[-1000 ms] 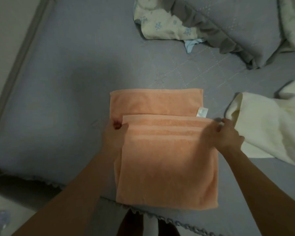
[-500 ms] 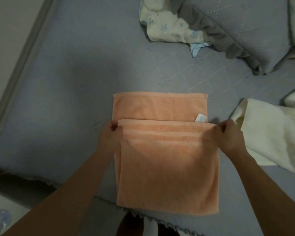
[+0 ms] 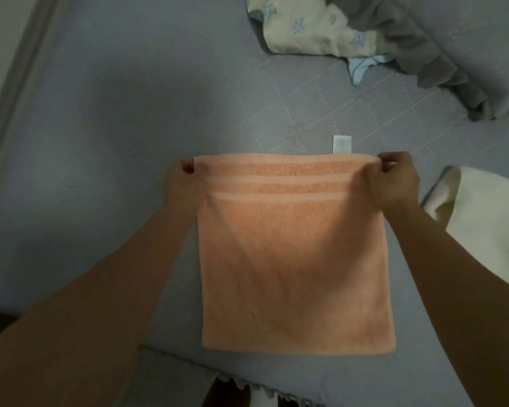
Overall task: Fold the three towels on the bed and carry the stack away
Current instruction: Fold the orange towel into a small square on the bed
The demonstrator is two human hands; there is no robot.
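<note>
An orange towel (image 3: 294, 265) lies folded in a near square on the grey bed (image 3: 115, 142), its striped band along the far edge and a white label sticking out past that edge at the right. My left hand (image 3: 184, 185) pinches the far left corner. At the far right corner, my right hand (image 3: 394, 183) grips the same edge. A cream towel (image 3: 488, 230) lies rumpled just right of my right forearm, partly cut off by the frame. No other towel is in view.
A grey ruffled pillow (image 3: 453, 48) and a pale floral cloth (image 3: 309, 30) lie at the far right. The bed's scalloped front edge (image 3: 247, 386) runs below the towel. A wall and bed rail (image 3: 15, 92) border the left.
Both hands carried the upper layer's edge away from me until it met the far edge, covering the strip of lower layer that showed before. The label now pokes out beyond the edge.
</note>
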